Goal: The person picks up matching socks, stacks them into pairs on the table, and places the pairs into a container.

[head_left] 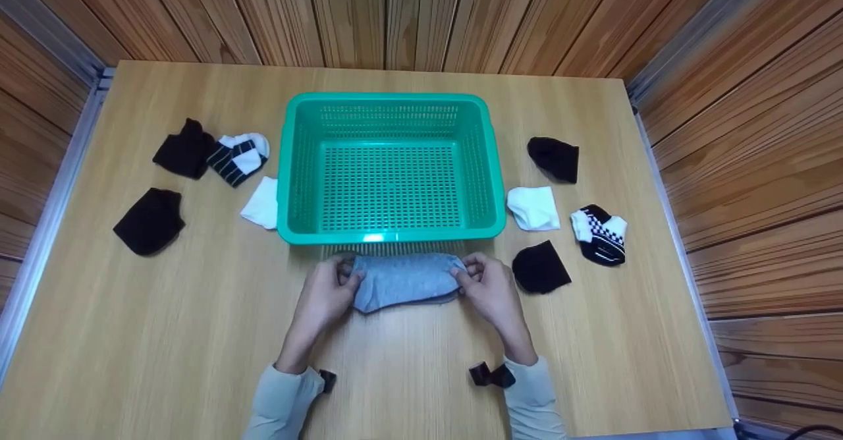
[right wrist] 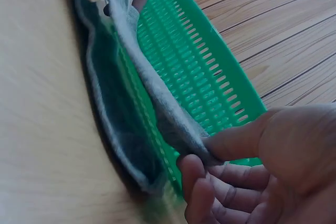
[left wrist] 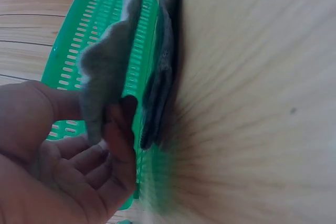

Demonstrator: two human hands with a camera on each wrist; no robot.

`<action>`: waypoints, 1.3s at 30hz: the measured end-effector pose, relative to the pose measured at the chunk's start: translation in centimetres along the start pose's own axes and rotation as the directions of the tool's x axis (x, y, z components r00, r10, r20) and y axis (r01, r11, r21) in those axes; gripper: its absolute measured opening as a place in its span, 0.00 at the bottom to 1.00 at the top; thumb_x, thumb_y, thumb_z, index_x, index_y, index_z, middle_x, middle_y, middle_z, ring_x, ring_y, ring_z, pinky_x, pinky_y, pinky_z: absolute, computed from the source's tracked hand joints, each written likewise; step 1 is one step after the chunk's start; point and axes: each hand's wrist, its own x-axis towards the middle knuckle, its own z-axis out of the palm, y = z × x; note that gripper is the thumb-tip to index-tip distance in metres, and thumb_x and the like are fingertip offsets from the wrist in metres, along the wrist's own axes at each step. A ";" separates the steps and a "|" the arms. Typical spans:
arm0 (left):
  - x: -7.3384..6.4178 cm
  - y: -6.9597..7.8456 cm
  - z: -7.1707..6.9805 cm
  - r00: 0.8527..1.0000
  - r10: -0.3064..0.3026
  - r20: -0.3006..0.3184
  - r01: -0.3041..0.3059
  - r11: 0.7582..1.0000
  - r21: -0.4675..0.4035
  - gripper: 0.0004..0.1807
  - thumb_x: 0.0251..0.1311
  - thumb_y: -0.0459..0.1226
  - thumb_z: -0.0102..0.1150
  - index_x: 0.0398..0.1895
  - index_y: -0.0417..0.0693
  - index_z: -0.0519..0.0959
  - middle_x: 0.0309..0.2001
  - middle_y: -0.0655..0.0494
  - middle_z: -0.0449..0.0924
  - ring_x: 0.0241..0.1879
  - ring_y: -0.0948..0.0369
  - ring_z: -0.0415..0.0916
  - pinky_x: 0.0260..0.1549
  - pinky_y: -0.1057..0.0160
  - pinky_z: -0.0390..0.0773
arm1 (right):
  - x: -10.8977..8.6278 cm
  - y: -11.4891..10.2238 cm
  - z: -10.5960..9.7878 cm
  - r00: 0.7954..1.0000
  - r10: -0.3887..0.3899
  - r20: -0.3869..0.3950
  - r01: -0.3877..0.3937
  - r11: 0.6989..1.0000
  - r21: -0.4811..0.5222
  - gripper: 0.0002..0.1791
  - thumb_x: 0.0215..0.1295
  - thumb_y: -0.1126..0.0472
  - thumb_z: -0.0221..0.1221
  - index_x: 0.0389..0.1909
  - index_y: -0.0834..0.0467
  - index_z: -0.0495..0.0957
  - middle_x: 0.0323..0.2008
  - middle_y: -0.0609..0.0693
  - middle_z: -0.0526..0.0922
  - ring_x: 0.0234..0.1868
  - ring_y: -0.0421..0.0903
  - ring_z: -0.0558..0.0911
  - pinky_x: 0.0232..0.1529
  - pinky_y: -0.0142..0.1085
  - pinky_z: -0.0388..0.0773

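Small panelled work booth point(head_left: 757, 163), lab-like rather than homely, plank-patterned wood-grain panels point(head_left: 421, 18) behind and at both sides, grey metal rails point(head_left: 701, 31) framing corners and side edges, one broad pale wood-grain surface point(head_left: 197, 334) fitted between them, black cable point(head_left: 816, 427) at the near right corner.

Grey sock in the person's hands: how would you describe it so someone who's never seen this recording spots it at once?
Find the big green basket on the table. Just in front of its near side, the left hand and right hand pinch the ends of a grey sock. Unlike the lower sock lying beneath it, this one is lifted.
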 end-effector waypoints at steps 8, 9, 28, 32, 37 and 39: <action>-0.1 0.0 0.1 1.000 0.006 -0.018 -0.004 0.997 0.078 0.15 0.71 0.34 0.61 0.58 0.40 0.80 0.39 0.49 0.81 0.36 0.57 0.77 0.35 0.62 0.76 | 0.3 0.5 0.2 1.000 0.003 -0.022 -0.006 0.992 -0.124 0.12 0.66 0.58 0.70 0.43 0.63 0.85 0.29 0.50 0.84 0.28 0.41 0.78 0.33 0.34 0.75; -0.1 0.0 0.0 1.000 0.004 -0.019 -0.003 0.997 0.077 0.15 0.72 0.35 0.61 0.58 0.40 0.80 0.38 0.49 0.81 0.35 0.57 0.77 0.35 0.62 0.75 | 0.3 0.5 0.1 1.000 0.003 -0.019 -0.005 0.993 -0.117 0.12 0.66 0.57 0.70 0.43 0.63 0.85 0.30 0.51 0.84 0.28 0.42 0.78 0.33 0.34 0.75; 1.2 0.5 -0.4 0.997 0.076 0.012 -0.076 0.995 0.064 0.25 0.67 0.28 0.60 0.68 0.39 0.76 0.38 0.48 0.80 0.36 0.56 0.75 0.37 0.60 0.74 | 1.0 0.2 0.1 1.000 -0.003 0.025 0.007 0.988 -0.155 0.11 0.68 0.60 0.68 0.43 0.64 0.86 0.24 0.45 0.75 0.25 0.41 0.73 0.29 0.34 0.71; 1.2 0.6 -0.6 0.996 0.091 -0.001 -0.091 0.996 0.007 0.38 0.71 0.29 0.57 0.83 0.47 0.58 0.56 0.45 0.80 0.46 0.53 0.76 0.47 0.55 0.79 | 1.1 0.1 -0.1 1.000 0.007 0.011 -0.005 0.987 -0.162 0.11 0.68 0.57 0.68 0.41 0.62 0.86 0.27 0.48 0.80 0.26 0.42 0.75 0.30 0.35 0.72; 1.3 0.7 -0.9 0.994 0.104 -0.014 -0.105 0.994 -0.031 0.39 0.73 0.30 0.56 0.84 0.49 0.54 0.71 0.44 0.73 0.57 0.50 0.75 0.62 0.49 0.78 | 1.3 -0.1 -0.1 1.000 0.013 0.007 -0.012 0.987 -0.159 0.13 0.68 0.56 0.68 0.43 0.63 0.86 0.30 0.52 0.84 0.27 0.43 0.77 0.30 0.35 0.73; 1.3 0.6 -1.0 0.994 0.107 -0.011 -0.108 0.993 -0.043 0.39 0.73 0.30 0.55 0.84 0.48 0.54 0.77 0.45 0.68 0.64 0.50 0.73 0.72 0.46 0.73 | 1.3 -0.1 -0.1 1.000 0.014 0.008 -0.013 0.988 -0.152 0.13 0.68 0.56 0.68 0.43 0.64 0.86 0.31 0.52 0.85 0.28 0.43 0.77 0.31 0.35 0.73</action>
